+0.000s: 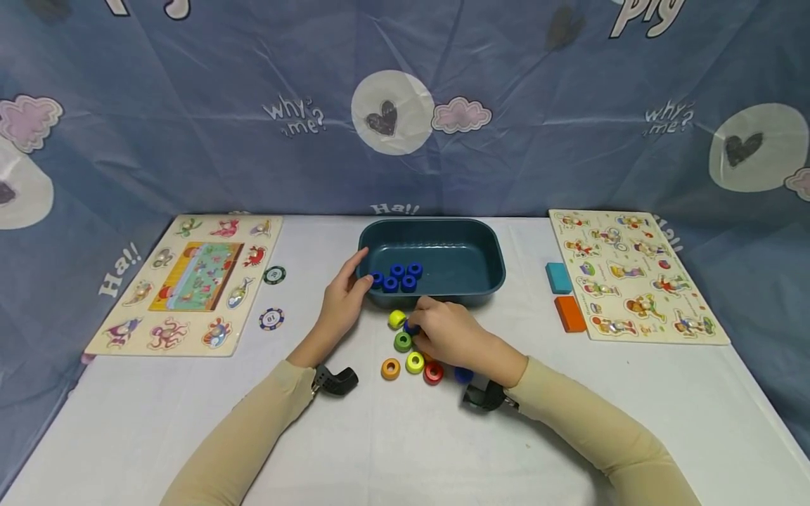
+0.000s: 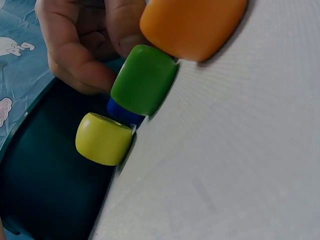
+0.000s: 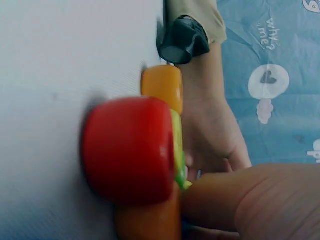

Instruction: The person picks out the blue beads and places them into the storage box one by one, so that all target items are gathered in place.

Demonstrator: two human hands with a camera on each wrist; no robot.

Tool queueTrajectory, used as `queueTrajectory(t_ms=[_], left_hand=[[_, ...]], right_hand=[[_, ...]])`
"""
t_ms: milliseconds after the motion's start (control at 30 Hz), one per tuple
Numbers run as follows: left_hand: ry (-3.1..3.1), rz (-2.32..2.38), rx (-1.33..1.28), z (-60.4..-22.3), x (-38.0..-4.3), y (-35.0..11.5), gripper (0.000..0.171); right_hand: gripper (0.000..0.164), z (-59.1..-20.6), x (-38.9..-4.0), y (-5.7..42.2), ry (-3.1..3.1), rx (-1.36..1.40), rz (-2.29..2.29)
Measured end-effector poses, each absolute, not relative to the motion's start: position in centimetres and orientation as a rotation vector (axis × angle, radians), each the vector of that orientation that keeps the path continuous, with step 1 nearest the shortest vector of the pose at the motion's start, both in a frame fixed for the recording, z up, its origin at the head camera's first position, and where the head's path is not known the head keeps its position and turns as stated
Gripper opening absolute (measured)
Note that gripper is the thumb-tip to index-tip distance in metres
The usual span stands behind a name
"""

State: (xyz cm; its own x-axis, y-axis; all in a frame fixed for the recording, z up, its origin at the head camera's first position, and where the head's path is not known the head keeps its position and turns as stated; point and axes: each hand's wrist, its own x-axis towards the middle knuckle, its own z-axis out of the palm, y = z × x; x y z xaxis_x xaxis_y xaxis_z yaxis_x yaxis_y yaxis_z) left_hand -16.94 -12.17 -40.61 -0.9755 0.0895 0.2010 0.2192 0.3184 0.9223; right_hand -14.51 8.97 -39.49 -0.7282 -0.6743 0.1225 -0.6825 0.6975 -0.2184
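My right hand (image 1: 452, 336) pinches a blue bead (image 1: 411, 328) just in front of the dark green tray (image 1: 436, 299); its fingers partly cover it. A yellow bead (image 1: 396, 320) and a green bead (image 1: 402, 342) are beside that bead. In the left wrist view the blue bead (image 2: 125, 114) shows behind the green one (image 2: 145, 80). At the tray's left end, my left hand (image 1: 342, 302) holds the rim, thumb over the near corner. Several blue beads (image 1: 397, 271) lie inside the tray, toward its left.
Nearer me are an orange bead (image 1: 390, 369), another yellow bead (image 1: 414, 362), a red bead (image 1: 433, 373) and a blue bead (image 1: 464, 375) under the right wrist. Picture boards stand left (image 1: 139, 330) and right (image 1: 633, 274), with two chips (image 1: 271, 319) and blue (image 1: 559, 278) and orange blocks (image 1: 570, 314) beside them.
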Motion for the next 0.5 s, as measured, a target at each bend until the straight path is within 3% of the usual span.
queueTrajectory(t_ms=[500], left_hand=[[-2.471,-1.729,-0.266,-40.5,-16.8,-12.2,0.050]], right_hand=[[0.010,-40.8,-14.7,8.7,-2.732,1.067,0.450]])
